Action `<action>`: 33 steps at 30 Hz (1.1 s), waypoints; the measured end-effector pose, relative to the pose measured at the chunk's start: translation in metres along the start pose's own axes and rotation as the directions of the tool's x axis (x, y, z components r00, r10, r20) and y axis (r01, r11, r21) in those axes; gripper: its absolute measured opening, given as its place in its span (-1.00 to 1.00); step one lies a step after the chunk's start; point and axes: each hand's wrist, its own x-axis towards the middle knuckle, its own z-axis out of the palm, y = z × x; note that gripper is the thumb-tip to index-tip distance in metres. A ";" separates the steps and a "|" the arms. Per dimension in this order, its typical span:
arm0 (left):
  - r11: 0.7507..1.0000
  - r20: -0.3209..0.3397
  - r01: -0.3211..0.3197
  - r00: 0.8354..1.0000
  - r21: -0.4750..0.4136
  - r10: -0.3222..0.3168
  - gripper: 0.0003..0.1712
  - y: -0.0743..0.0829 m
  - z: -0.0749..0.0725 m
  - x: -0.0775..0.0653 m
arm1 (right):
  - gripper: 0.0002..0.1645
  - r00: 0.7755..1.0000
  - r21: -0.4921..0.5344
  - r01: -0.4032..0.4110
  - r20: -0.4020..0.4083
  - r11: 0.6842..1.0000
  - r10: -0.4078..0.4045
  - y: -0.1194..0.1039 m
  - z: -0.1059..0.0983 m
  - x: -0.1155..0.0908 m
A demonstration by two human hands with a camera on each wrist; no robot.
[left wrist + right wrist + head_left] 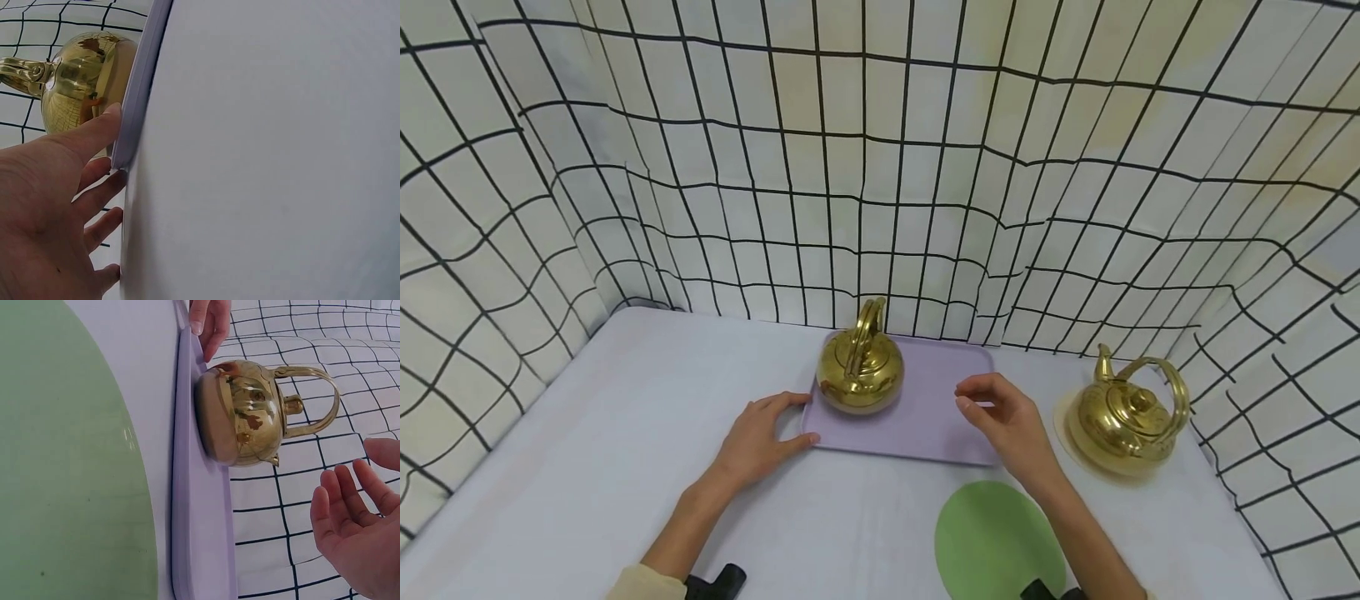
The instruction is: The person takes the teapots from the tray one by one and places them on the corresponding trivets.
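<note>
A shiny brass teapot (861,372) with an arched handle stands on the left part of a lilac tray (936,417). At the tray's left front corner, the spread thumb and fingers of my left hand (756,440) touch the rim; the left wrist view shows the thumb (103,128) along that rim. My right hand (1003,417) hovers over the tray's right side, fingers loosely curved and holding nothing. In the right wrist view this hand (362,531) is apart from the teapot (244,415). A second brass teapot (1123,421) stands to its right on a pale round mat.
A green round mat (992,542) lies in front of the tray, partly under the right forearm. White cloth (595,417) covers the table. Black-gridded white fabric (842,167) hangs along the back and both sides, close behind the tray.
</note>
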 end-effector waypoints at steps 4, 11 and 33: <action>1.000 0.008 0.006 1.000 -0.001 -0.006 -0.28 0.001 -0.001 -0.001 | -0.78 1.000 0.006 0.000 0.009 1.000 0.000 -0.001 0.004 0.000; 1.000 0.016 0.019 1.000 -0.001 -0.019 -0.28 0.002 -0.002 0.000 | -0.78 0.999 -0.003 -0.015 0.040 1.000 0.015 0.000 0.012 0.004; 1.000 0.026 0.024 0.999 0.007 -0.024 -0.28 0.003 -0.002 0.000 | -0.76 0.997 0.063 -0.007 0.082 0.998 0.002 -0.005 0.027 0.013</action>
